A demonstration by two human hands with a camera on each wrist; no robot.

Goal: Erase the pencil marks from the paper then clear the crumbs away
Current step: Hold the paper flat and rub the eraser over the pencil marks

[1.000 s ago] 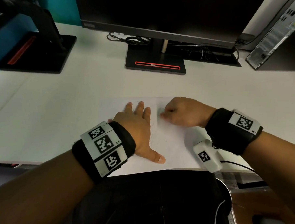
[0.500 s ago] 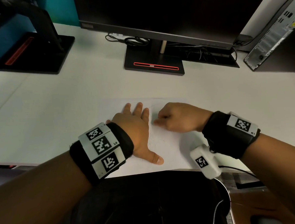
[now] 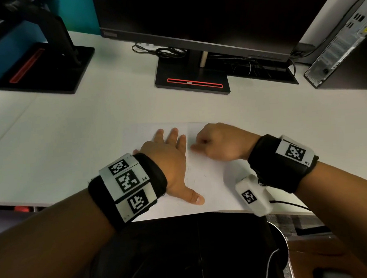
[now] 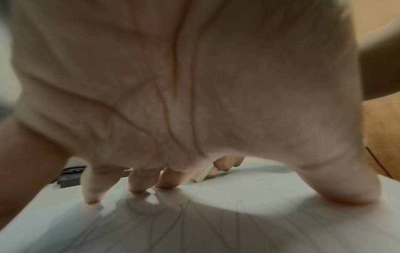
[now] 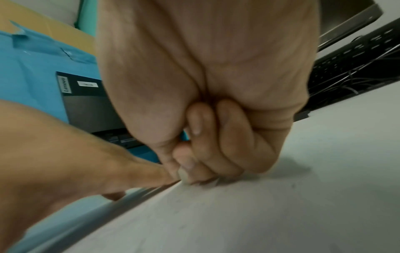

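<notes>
Here, at the bottom of the head view, two bare arms reach up into the frame, and each wrist wears one black band with white square tags. There is one sheet of white paper lying flat on the white table, close to the near edge, in the lower middle of the frame. Thin pencil marks show on the paper between the two hands.

The left hand lies flat on the left part of the paper. Its fingers are straight and spread, and the tips press down on the sheet. The thumb points to the right, near the bottom edge of the paper.

The right hand sits just to the right of it, on the upper part of the paper. Its fingers are curled tight into a fist, and the thumb and first fingers pinch one small pale eraser against the sheet. Only a bit of the eraser shows, in the left wrist view. A few tiny dark specks lie on the paper near that hand.

Farther up, there are two black monitor stands with red stripes, one in the upper middle and one in the upper left. One dark monitor fills the top middle. Some black cables lie behind the middle stand. One computer tower stands in the upper right.
</notes>
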